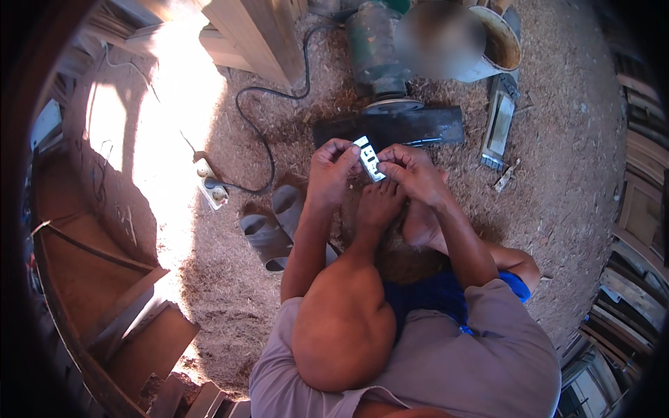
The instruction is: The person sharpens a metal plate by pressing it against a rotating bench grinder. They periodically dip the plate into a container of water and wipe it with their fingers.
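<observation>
Both my hands hold a small, bright, flat rectangular plate point(368, 159) with dark rounded marks or cut-outs; I cannot tell which. My left hand point(332, 169) pinches its left edge between thumb and fingers. At its lower right end, my right hand point(412, 174) is closed on it, the thumb along the edge. The plate is tilted, above my bare foot point(377, 207). Just beyond my hands stands a worn green motor point(373, 49) with a round grey disc point(392, 106). A dark flat board point(432, 124) lies under the disc.
A black cable point(252, 120) loops to a white power strip point(211, 184) at the left. Grey sandals point(268, 237) rest beside my left forearm. Beyond the motor is a whitish bucket point(503, 52); a clamp-like wooden tool point(497, 125) lies right. Wood pieces line both sides.
</observation>
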Action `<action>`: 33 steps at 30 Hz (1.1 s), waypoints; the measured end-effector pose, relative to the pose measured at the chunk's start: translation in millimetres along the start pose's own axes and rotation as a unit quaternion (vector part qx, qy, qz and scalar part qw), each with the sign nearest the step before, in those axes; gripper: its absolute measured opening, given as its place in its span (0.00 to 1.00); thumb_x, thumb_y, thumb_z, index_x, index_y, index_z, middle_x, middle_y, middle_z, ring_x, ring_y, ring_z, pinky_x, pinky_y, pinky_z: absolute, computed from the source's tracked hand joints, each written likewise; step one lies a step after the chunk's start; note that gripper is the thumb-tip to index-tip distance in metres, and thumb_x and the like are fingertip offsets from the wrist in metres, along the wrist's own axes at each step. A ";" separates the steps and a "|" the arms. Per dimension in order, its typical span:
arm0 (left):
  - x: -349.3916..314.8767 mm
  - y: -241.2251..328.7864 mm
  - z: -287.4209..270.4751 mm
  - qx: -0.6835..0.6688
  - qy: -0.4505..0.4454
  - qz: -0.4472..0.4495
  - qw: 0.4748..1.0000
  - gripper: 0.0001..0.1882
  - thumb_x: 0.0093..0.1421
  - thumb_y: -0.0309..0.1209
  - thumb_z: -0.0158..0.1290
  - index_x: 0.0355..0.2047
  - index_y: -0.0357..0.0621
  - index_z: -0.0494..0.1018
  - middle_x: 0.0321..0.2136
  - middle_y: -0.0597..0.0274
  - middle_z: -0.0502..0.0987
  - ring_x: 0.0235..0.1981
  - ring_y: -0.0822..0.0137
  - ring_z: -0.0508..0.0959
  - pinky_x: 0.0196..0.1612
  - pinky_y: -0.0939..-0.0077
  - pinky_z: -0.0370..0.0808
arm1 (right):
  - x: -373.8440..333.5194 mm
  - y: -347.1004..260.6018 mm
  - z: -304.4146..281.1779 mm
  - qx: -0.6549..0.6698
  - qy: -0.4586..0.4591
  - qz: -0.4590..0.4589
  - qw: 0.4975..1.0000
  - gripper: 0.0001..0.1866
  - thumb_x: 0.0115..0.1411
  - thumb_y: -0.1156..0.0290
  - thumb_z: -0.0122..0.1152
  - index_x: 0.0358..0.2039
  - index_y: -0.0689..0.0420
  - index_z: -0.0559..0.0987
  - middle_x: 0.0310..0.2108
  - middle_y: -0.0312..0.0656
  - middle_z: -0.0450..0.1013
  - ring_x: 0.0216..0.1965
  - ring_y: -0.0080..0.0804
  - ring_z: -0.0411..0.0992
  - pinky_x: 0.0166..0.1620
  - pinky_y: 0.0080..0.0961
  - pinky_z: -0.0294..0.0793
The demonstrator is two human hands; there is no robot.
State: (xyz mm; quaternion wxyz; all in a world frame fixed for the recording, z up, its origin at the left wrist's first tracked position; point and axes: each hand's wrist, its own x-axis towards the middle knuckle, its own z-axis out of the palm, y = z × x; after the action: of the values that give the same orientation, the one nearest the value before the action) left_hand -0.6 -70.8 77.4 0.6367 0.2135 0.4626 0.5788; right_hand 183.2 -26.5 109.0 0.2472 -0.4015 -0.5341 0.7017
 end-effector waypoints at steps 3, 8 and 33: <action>-1.2 0.0 -2.0 -0.088 -0.021 -0.033 0.995 0.08 0.62 0.32 0.54 0.36 0.39 0.72 0.26 0.65 0.76 0.24 0.76 0.74 0.31 0.81 0.73 | -4.0 8.6 3.4 0.052 0.009 0.031 0.998 0.06 0.60 0.78 0.56 0.37 0.65 0.76 0.31 0.35 0.74 0.31 0.16 0.69 0.36 0.17 0.70; -6.3 3.7 1.1 -0.219 -0.106 -0.081 0.967 0.20 0.62 0.39 0.54 0.47 0.36 0.70 0.29 0.64 0.77 0.26 0.73 0.77 0.31 0.80 0.75 | -12.9 25.8 13.5 0.239 0.022 0.080 0.968 0.07 0.61 0.72 0.58 0.39 0.60 0.77 0.31 0.32 0.73 0.29 0.15 0.67 0.33 0.15 0.68; -2.6 -2.2 -18.3 -0.237 -0.198 -0.084 0.947 0.24 0.57 0.39 0.59 0.47 0.33 0.70 0.30 0.61 0.79 0.27 0.72 0.79 0.32 0.79 0.77 | -21.6 28.4 31.1 0.326 -0.034 0.113 0.938 0.09 0.62 0.69 0.59 0.41 0.57 0.76 0.33 0.29 0.71 0.30 0.13 0.66 0.34 0.13 0.67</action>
State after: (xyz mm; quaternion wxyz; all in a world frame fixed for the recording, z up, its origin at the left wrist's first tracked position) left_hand -14.4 -78.6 67.7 0.7939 0.1269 0.1932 0.5624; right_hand 171.7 -69.2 91.9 0.2649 -0.3323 -0.2350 0.8742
